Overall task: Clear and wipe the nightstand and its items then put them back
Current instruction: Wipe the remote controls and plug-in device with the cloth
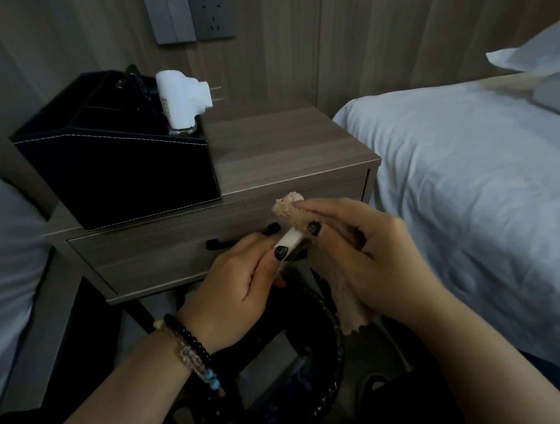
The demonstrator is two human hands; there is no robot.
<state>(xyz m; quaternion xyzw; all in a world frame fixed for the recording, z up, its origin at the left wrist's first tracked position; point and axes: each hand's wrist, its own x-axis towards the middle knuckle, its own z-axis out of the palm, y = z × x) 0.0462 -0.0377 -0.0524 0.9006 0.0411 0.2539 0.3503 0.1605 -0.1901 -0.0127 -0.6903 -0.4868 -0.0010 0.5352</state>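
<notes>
A: What are the hands doing?

B: The left hand [239, 272] is gripping a small white item [290, 243], its fingers [280, 253] curling round the lower end. I cannot tell what the item is.

A: And the right?

B: The right hand [362, 256] is holding a tan cloth [293, 211], pinching it between thumb and forefinger against the item's upper end. The rest of the cloth is hanging down under the palm.

A: Where is all this happening?

B: Just in front of the nightstand [285, 153], level with its drawer handle [241, 238], not touching the worktop.

A: What is sitting on the worktop?

B: A black box [124, 174] is standing on the left part, with a white plug-in device [182, 97] sticking up from its back right corner, prongs pointing right. The right part is lying bare.

A: Anything around?

B: A bed [465, 186] is lying to the right, and a wall socket [213, 12] is sitting above the box. A bead bracelet [188, 349] is circling the left wrist.
</notes>
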